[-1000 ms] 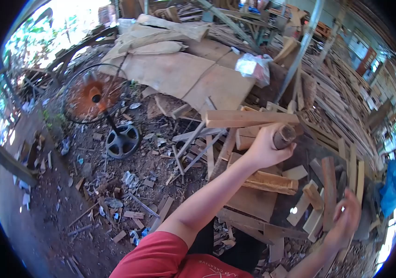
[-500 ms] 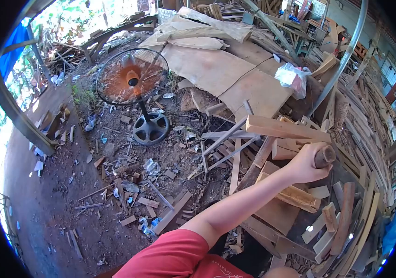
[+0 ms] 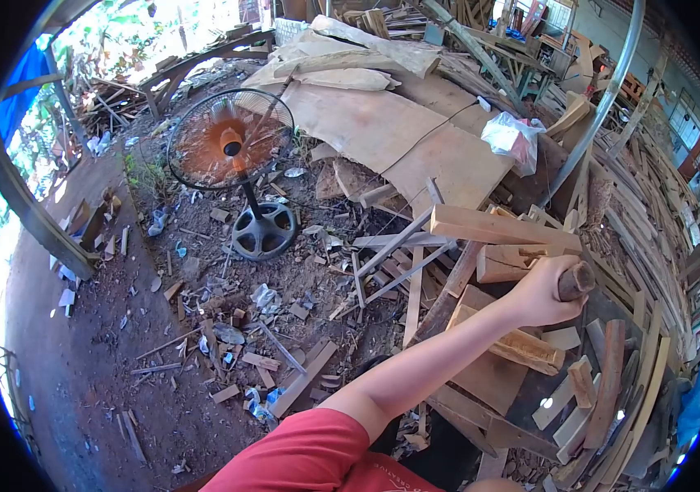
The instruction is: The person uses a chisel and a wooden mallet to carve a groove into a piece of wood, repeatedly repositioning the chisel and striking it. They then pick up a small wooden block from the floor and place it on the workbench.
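Observation:
My left hand (image 3: 548, 291) reaches out from a red sleeve and is closed in a fist around a thick round wooden handle (image 3: 577, 281). The handle's blunt brown end faces up towards me. Whatever lies at its other end is hidden behind the hand. Against the fist sits a wooden block (image 3: 507, 262) with a dark cut in its top. A squared timber (image 3: 497, 227) lies just beyond it, and a pale hollowed wood piece (image 3: 522, 348) is below my wrist. My right hand is out of view. Rounded bare skin shows at the bottom edge, too little to identify.
A standing fan (image 3: 231, 148) with orange blades is on the littered dirt floor at left. Broad wooden slabs (image 3: 399, 135) lie ahead, with a white plastic bag (image 3: 512, 139) on them. A metal pole (image 3: 604, 107) slants at right. Offcuts (image 3: 608, 381) crowd the right side.
The view has shifted very slightly, so the scene sits a little further left. My left hand keeps its grip on the wooden handle, in nearly the same place.

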